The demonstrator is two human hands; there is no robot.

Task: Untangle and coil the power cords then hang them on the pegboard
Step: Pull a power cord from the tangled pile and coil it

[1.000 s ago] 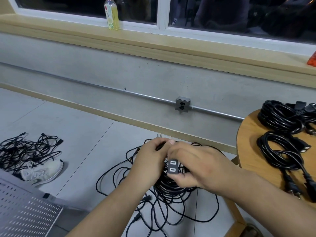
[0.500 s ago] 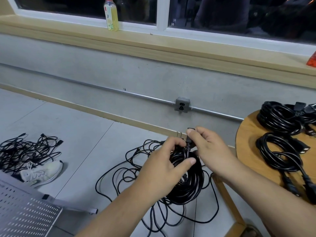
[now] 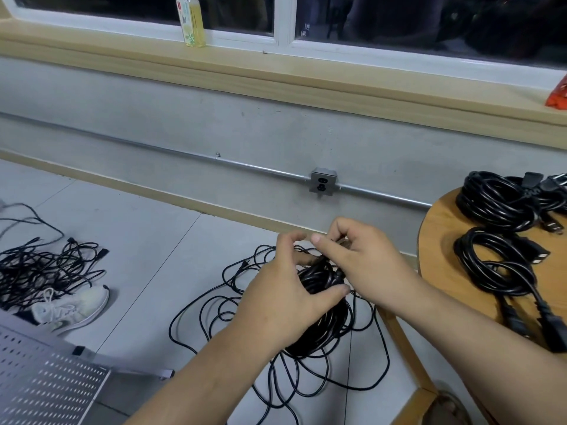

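My left hand [image 3: 287, 294] grips a coiled black power cord [image 3: 320, 320], thumb curled over the bundle. At the coil's top, my right hand [image 3: 362, 259] pinches the cord's end between thumb and fingers. Below the coil, loose tangled black cords [image 3: 214, 314] lie spread on the floor. Two coiled black cords [image 3: 497, 265] [image 3: 494, 200] rest on the round wooden table [image 3: 438, 240] at the right. The grey pegboard [image 3: 46, 378] lies at the lower left corner.
A second heap of tangled cords [image 3: 43, 268] lies on the floor at the left beside a white sneaker [image 3: 73, 308]. A wall outlet [image 3: 322, 183] sits on a metal conduit. A bottle [image 3: 190, 21] stands on the window sill.
The right hand let go of the plug block it held a second ago and rose to the top of the coil. The left hand shifted its grip onto the coiled bundle.
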